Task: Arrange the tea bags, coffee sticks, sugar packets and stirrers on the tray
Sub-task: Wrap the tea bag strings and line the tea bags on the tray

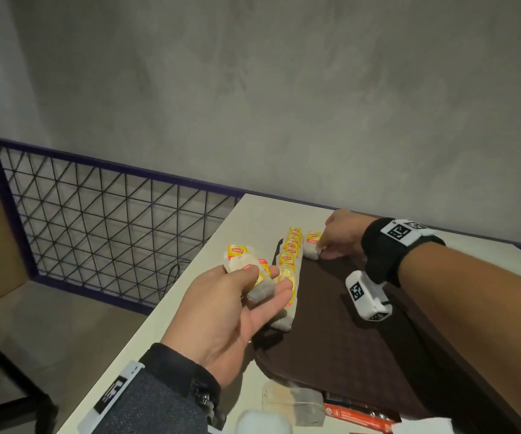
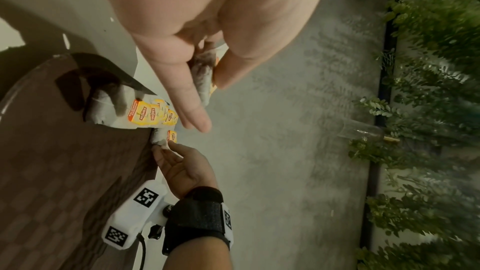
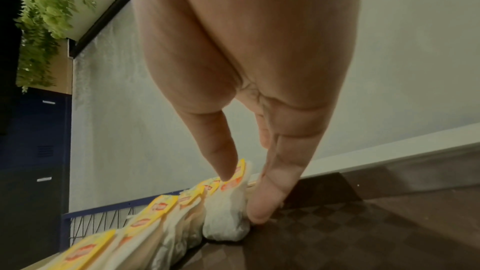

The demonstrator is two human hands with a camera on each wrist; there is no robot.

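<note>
While my right hand [image 1: 342, 236] pinches one tea bag [image 1: 312, 247] between thumb and fingertips at the far left corner of the brown tray [image 1: 347, 339], setting it down just beyond the end of the row of tea bags [image 1: 287, 270] that lies along the tray's left edge, my left hand [image 1: 231, 308] waits over the near part of that row, thumb and fingers curled round a small bunch of spare tea bags [image 1: 246, 270]. These things weigh almost nothing and are soft: the paper pouch gives under my fingers, and I judge it would tear or crumple if squeezed hard. The stiffest part is the yellow card tag [image 3: 235, 178], so I would steer by that and keep only a light hold on the pouch below. A light bag can cling to a fingertip on release or nudge its neighbours out of line, so I would let go low and gently. Another tea bag [image 1: 293, 402] and an orange packet [image 1: 356, 415] lie near me, off the tray, yet to be placed.
</note>
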